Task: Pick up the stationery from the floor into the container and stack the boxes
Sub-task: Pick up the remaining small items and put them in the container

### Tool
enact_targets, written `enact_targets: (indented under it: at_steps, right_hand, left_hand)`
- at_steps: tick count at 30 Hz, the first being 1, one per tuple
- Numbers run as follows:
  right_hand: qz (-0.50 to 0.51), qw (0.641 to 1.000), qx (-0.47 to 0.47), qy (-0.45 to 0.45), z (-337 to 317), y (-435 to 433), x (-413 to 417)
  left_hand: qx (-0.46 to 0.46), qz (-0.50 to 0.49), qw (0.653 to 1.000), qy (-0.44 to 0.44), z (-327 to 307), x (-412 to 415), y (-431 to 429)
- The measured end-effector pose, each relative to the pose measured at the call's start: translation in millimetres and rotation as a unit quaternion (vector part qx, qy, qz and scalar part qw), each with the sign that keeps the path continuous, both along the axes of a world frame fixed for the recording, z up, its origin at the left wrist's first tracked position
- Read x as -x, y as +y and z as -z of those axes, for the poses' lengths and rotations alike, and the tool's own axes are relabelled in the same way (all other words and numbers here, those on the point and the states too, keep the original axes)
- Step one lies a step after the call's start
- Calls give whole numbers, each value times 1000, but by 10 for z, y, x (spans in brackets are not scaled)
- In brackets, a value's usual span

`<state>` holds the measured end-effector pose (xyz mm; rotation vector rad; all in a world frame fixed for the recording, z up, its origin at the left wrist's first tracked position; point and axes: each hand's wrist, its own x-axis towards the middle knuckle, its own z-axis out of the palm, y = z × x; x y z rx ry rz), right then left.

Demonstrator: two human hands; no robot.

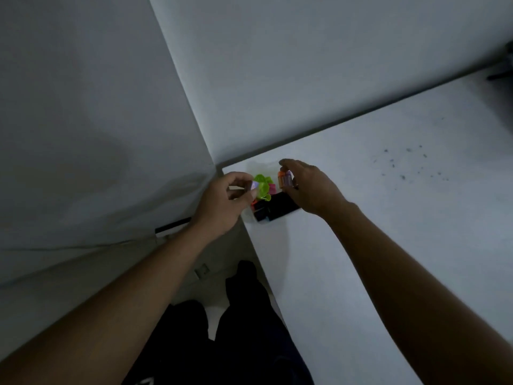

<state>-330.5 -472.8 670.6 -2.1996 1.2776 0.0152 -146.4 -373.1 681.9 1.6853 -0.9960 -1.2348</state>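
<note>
A clear container sits at the far left corner of the white table. It holds bright green pieces, a pink piece and black items. My left hand pinches a small purple-white item at the container's left side. My right hand grips a small orange and purple item over its right side. The items are blurred and too small to name.
White walls meet in a corner just behind the container. The table's left edge runs toward me, with the floor and my dark trouser legs beside it. Dark specks dot the table at right. A dark object sits far right.
</note>
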Motion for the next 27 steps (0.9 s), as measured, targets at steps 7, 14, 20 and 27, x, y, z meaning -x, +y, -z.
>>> enact_targets:
  at_steps: [7,14,20,27]
  right_hand:
    - [-36,998,26,34,97,-133,-101]
    - [-26,998,-47,27,129,-198,-132]
    - [14,999,35,8,208,-217,9]
    - [22,999,42,26,303,-205,-46]
  left_hand:
    - [-7,-39,999,-6,37,-19,-62]
    - [-8,-28,999,-14,-26,-9,-201]
    - [-9,-22,1000,-20,-42,63,-274]
    - [-22,-25,998,-44,-14,112,-365]
